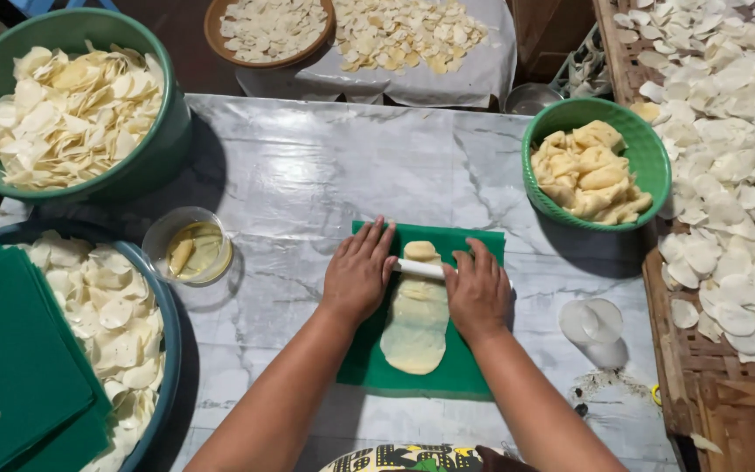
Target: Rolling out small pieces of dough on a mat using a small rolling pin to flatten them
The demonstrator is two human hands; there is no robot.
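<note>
Head view: the left hand [358,273] lies flat, palm down, on the thin white rolling pin [421,269], and the right hand [479,290] presses its other end likewise. Beneath the pin, on the green plastic mat [474,371], lies the pale oval dough sheet [416,323]. It looks soft, limp and easily torn, best lifted by its edges. Its long axis runs away from the person, crosswise to the pin.

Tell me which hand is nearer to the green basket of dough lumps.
Right. The right hand rests on the white rolling pin, below-left of the green basket. The left hand lies on the pin's other end, farther away.
</note>
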